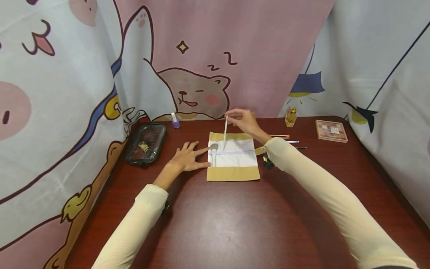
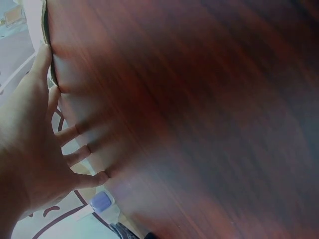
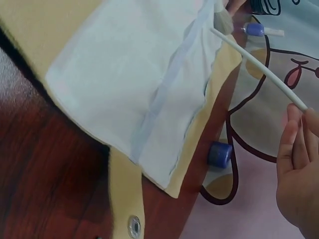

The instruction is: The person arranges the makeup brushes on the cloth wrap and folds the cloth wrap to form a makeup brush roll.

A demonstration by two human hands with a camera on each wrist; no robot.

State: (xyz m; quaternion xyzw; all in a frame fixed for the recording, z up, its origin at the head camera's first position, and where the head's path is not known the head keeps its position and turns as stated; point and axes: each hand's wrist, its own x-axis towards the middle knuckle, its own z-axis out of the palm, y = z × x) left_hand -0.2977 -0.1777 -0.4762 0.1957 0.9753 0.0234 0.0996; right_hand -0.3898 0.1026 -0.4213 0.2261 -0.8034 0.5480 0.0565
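Observation:
My right hand (image 1: pixel 244 120) pinches a thin white makeup brush (image 1: pixel 225 130) by its upper end, above an unrolled brush roll (image 1: pixel 233 173). In the right wrist view the lower end of this brush (image 3: pixel 269 74) reaches over the white lining by the far edge. Tan fabric borders the roll, and a lavender band (image 1: pixel 235 152) runs across it. A fluffy white-handled makeup brush (image 1: pixel 214 149) lies at the roll's left side under the band. With fingers spread on the table, my left hand (image 1: pixel 187 158) touches the roll's left edge with thumb and forefinger.
A black-edged clear pouch (image 1: pixel 155 136) with a brush inside lies left. Purple nail polish (image 1: pixel 176 122) stands at the back. Several slim brushes (image 1: pixel 282 136) lie right of the roll, with a gold perfume bottle (image 1: pixel 290 118) and a makeup palette (image 1: pixel 331 130) beyond. Printed curtains surround the table.

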